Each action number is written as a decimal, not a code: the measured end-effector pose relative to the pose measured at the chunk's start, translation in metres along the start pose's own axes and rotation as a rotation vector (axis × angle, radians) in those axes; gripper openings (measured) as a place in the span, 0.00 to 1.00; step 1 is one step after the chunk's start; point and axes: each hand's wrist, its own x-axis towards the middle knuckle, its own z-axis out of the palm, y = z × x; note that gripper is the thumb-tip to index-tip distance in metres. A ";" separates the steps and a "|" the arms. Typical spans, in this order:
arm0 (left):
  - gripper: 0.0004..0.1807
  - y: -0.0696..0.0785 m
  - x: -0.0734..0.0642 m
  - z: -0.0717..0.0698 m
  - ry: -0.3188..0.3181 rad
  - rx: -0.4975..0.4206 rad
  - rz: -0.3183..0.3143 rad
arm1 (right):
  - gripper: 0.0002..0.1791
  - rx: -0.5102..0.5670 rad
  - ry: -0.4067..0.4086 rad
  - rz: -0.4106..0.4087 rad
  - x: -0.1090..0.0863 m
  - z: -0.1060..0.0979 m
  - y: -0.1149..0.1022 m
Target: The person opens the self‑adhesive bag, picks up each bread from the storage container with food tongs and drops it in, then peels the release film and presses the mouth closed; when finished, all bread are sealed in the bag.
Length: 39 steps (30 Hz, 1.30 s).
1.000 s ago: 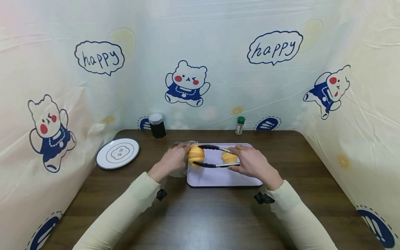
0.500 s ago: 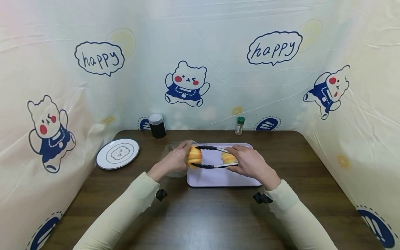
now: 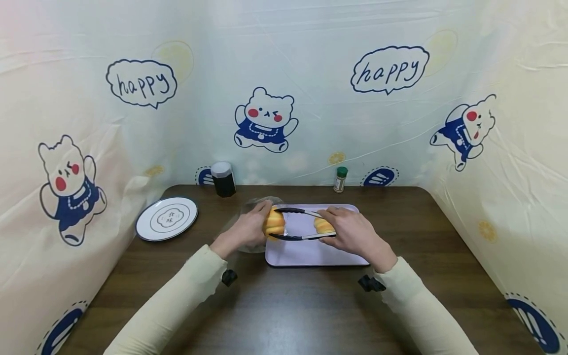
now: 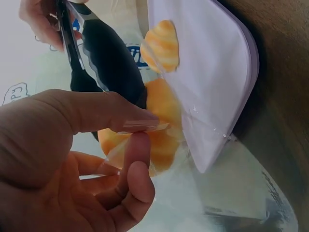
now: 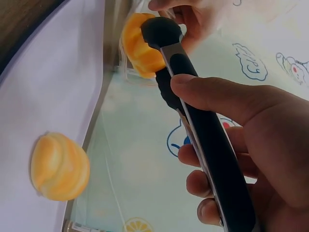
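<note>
My right hand [image 3: 355,231] grips a pair of tongs [image 5: 205,140] with black scalloped tips and a steel and black handle. Between the tong tips sits a golden bread roll [image 3: 275,222], at the mouth of a clear plastic bag [image 4: 241,183]. My left hand [image 3: 252,226] pinches the bag's edge between thumb and forefinger, as the left wrist view shows. Part of the roll is hidden behind the left thumb there. A second bread roll [image 5: 60,166] lies on the pale lilac tray [image 3: 310,254], below the tongs.
At the left of the brown table [image 3: 284,305] lies a white plate [image 3: 151,224] with a dark rim. Along the back edge stand a black jar [image 3: 225,185] with a pale lid and a small green-capped shaker [image 3: 339,180]. Printed cloth walls surround the table.
The tongs and the roll in them have shifted slightly left, deeper toward the bag. My right hand has moved left with them. The left hand stays nearly in place, and the bag has spread.
</note>
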 end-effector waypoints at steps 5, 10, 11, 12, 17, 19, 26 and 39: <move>0.56 0.001 -0.001 0.001 0.017 -0.056 0.002 | 0.37 -0.038 -0.004 0.006 0.003 0.003 -0.005; 0.56 0.001 0.000 0.006 0.040 -0.045 0.029 | 0.37 -0.068 -0.023 0.014 0.005 0.003 -0.009; 0.55 0.000 0.000 0.007 0.041 -0.022 0.033 | 0.37 -0.063 -0.024 0.019 0.005 0.003 -0.009; 0.54 -0.001 0.001 0.009 0.039 0.002 0.039 | 0.37 -0.054 -0.028 0.026 0.005 0.002 -0.010; 0.53 -0.004 0.001 0.010 0.011 -0.011 0.037 | 0.37 0.018 -0.052 0.058 0.003 0.003 -0.008; 0.55 -0.005 0.001 0.010 -0.005 -0.055 0.013 | 0.37 0.040 -0.061 0.059 0.003 0.006 -0.006; 0.57 -0.003 0.001 0.010 -0.048 -0.106 -0.060 | 0.36 0.120 -0.082 0.051 0.001 0.017 0.001; 0.57 -0.006 0.002 0.010 -0.039 -0.091 -0.046 | 0.33 0.106 -0.064 0.018 0.000 0.024 0.003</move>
